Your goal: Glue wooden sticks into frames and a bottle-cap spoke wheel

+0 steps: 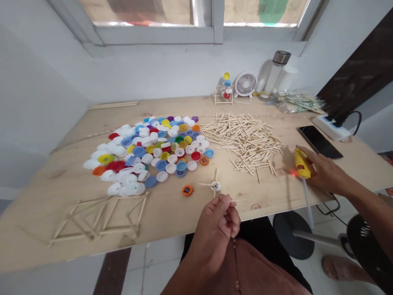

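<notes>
Near the table's front edge, my left hand (219, 217) is closed in a pinch, and a thin wooden stick (238, 200) seems to poke out past its fingertips. Just beyond those fingers lies a small white bottle cap (215, 186) with a few sticks radiating from it. On the right, my right hand (327, 168) is wrapped round a yellow hot glue gun (302, 164), though its grip is partly hidden. A pale glue stick (307, 203) juts from the gun, and a red light glows beside it. An orange cap (187, 190) lies left of the white one.
Many coloured bottle caps (161, 165) spread across the left; a heap of short sticks (242, 137) covers the middle. Stick frames (100, 219) lie front left. A phone (319, 141) and power strip (331, 127) sit right. A small fan (245, 84) and glass bottle (278, 69) stand behind.
</notes>
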`<act>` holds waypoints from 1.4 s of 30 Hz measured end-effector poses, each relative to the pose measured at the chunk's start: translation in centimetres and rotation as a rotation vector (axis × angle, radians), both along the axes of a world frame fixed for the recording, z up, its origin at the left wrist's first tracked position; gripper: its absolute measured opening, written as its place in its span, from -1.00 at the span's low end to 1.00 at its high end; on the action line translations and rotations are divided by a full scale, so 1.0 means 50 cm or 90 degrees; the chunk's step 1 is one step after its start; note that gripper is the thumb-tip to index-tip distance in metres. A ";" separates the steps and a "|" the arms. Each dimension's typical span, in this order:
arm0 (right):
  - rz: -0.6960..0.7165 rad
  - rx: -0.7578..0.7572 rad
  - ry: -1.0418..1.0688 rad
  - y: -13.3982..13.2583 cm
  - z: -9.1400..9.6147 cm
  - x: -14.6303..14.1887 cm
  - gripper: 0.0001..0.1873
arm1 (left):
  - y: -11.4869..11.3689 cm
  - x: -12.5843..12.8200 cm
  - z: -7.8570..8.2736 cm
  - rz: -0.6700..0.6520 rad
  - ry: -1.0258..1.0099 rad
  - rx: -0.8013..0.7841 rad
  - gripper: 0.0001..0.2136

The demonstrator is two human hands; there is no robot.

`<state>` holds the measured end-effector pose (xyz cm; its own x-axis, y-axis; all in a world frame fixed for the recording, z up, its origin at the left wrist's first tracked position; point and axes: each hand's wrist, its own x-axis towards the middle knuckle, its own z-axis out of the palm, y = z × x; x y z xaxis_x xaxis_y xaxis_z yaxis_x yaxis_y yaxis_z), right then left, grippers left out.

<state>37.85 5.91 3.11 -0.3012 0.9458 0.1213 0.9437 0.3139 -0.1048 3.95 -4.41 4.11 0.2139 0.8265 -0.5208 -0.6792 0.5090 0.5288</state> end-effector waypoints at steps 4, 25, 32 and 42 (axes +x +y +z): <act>-0.005 -0.026 0.043 0.003 -0.002 0.001 -0.19 | 0.002 0.003 -0.005 -0.003 0.003 -0.002 -0.73; 0.020 -0.093 0.648 -0.190 0.005 -0.366 -0.78 | 0.002 0.035 -0.004 0.079 -0.124 -0.047 -0.72; -0.100 -0.181 0.874 -0.182 -0.007 -0.440 -0.91 | -0.010 0.035 -0.014 0.082 -0.162 -0.036 -0.69; -0.141 -0.184 0.896 -0.166 0.012 -0.450 -0.86 | -0.021 0.018 -0.001 -0.013 0.042 0.024 -0.58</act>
